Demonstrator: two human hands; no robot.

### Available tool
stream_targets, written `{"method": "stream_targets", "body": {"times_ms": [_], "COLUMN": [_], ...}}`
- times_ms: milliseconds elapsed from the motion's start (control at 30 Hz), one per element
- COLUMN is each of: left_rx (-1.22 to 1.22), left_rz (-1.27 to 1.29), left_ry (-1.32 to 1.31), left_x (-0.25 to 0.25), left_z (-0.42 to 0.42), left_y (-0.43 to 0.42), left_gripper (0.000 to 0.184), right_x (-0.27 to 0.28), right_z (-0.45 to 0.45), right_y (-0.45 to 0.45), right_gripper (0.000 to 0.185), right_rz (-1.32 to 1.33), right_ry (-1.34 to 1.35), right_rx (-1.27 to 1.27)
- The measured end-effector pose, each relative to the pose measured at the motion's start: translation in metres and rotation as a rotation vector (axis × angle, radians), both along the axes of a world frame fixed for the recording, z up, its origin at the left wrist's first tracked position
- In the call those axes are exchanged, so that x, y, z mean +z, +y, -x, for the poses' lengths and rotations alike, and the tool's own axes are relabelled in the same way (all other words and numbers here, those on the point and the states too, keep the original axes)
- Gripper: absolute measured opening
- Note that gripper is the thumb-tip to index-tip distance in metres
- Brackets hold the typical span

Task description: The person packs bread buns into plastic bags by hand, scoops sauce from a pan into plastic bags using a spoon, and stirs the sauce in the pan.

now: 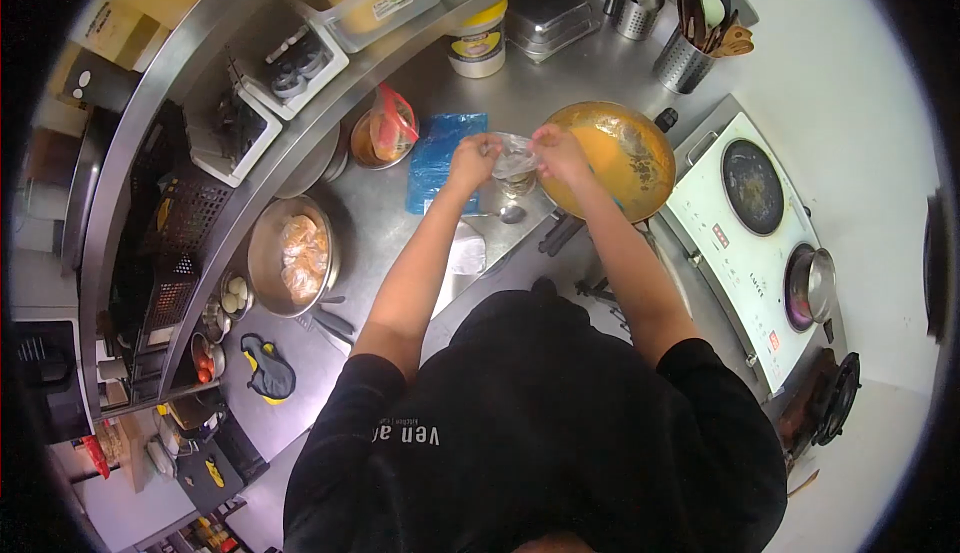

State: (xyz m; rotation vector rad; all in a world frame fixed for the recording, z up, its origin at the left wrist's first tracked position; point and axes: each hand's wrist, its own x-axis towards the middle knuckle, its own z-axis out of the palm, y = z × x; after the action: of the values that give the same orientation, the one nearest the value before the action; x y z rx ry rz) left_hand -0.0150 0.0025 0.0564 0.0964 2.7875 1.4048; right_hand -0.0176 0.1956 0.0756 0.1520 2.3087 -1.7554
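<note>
Blue plastic (432, 165) lies on counter (372, 215), L of/under L hand (475, 160). It & R hand (562, 155), slightly apart, both pinch clear bag (514, 157) btwn them (spoon (512, 214) nearer body). Pan (652, 153) w/ orange sauce (601, 149) R of/under R hand.

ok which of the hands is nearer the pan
Right. The right hand is at the left rim of the pan; the left hand is farther left, by the right edge of the blue plastic.

Steel shelf (283, 130) w/ white wall (875, 103) opp.
</note>
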Motion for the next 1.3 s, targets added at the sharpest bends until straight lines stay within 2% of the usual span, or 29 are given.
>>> {"method": "stream_targets", "body": {"times_ms": [67, 167, 233, 367, 467, 533, 567, 633, 667, 733, 867, 967, 1067, 1133, 1200, 1300], "left_rx": [-0.011, -0.040, -0.015, 0.007, 0.089, 0.183, 0.181, 0.148, 0.145, 0.136, -0.014, 0.068, 0.055, 0.006, -0.036, -0.041], "left_rz": [-0.041, 0.004, -0.259, -0.441, -0.504, -0.542, -0.543, -0.055, -0.057, 0.184, 0.089, 0.001, 0.016, 0.044, 0.074, 0.160], "left_ry": [-0.049, 0.101, -0.263, -0.386, -0.468, -0.465, -0.467, 0.074, 0.075, 0.644, 0.535, 0.499, 0.473, 0.454, 0.439, 0.538], "left_x": [-0.007, -0.012, 0.003, -0.014, -0.023, -0.038, -0.048, -0.057, -0.063, 0.000, 0.011, 0.004, 0.006, 0.004, 0.003, -0.003], "left_z": [0.007, 0.005, 0.000, 0.002, -0.001, -0.005, -0.009, -0.017, -0.022, -0.053, -0.067, -0.071, -0.077, -0.080, -0.080, -0.083], "left_y": [-0.004, -0.008, -0.005, -0.008, -0.008, -0.009, -0.012, -0.016, -0.015, 0.002, 0.010, 0.012, 0.010, 0.009, 0.008, 0.006], "left_gripper": [0.023, 0.027, 0.028, 0.028, 0.027, 0.025, 0.025, 0.025, 0.025, 0.030, 0.033, 0.031, 0.023, 0.019, 0.016, 0.012], "right_x": [-0.003, -0.009, -0.014, -0.037, -0.025, -0.037, -0.040, -0.033, -0.029, -0.008, 0.006, 0.003, 0.004, 0.000, -0.004, -0.013], "right_z": [0.003, 0.004, 0.007, 0.011, 0.003, -0.001, -0.001, -0.004, -0.008, -0.018, -0.027, -0.025, -0.032, -0.034, -0.035, -0.039], "right_y": [0.001, 0.002, 0.002, -0.003, -0.004, -0.003, 0.000, 0.003, 0.007, 0.014, 0.020, 0.013, 0.009, 0.012, 0.012, 0.006], "right_gripper": [0.019, 0.020, 0.020, 0.016, 0.015, 0.020, 0.020, 0.029, 0.029, 0.035, 0.039, 0.042, 0.036, 0.030, 0.028, 0.024], "right_rz": [0.000, -0.098, -0.131, -0.131, -0.292, -0.559, -0.561, -0.534, -0.537, -0.593, -0.543, -0.543, -0.613, -0.475, -0.497, -0.567], "right_ry": [-0.004, 0.079, 0.035, 0.026, -0.049, 0.403, 0.402, 0.281, 0.280, 0.240, 0.172, 0.226, 0.153, 0.158, 0.180, 0.231], "right_rx": [-0.005, 0.039, 0.005, -0.076, -0.019, 0.052, 0.051, 0.147, 0.143, 0.102, 0.240, 0.241, 0.195, 0.203, 0.215, 0.201]}}
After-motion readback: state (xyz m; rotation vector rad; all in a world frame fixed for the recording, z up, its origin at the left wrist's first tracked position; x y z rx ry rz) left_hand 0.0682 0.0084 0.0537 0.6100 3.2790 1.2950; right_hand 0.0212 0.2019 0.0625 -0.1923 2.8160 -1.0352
